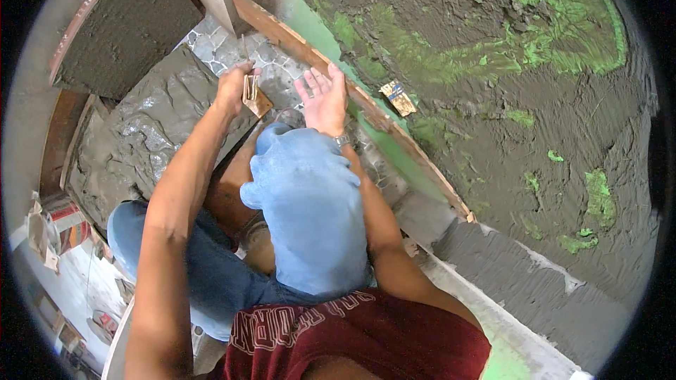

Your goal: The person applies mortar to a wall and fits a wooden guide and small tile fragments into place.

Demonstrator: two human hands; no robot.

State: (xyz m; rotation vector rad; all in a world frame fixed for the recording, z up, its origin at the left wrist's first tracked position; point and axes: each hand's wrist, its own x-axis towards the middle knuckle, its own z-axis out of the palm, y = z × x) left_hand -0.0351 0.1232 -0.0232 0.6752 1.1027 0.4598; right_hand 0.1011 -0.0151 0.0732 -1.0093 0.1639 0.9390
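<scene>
My left hand [234, 89] is closed around a small brown object with a flat end and a pale loop [258, 103]; its exact kind is hard to make out. A thin upright strip shows just above those fingers. Turned palm up, my right hand [325, 103] holds nothing and its fingers are spread. It is beside a long wooden board [415, 155] that runs along the foot of a green wall [535, 119] smeared with wet grey mortar. To the left of my left hand lies a heap of wet mortar [144, 130].
A yellowish, torn-edged rectangular piece [399, 98] sits in the wall. Dark grey mortar [130, 28] covers a surface at upper left. Pebble-patterned tiles [271, 60] show under my hands. My bent knee [306, 190] rises between my arms. A bucket [70, 229] stands at far left.
</scene>
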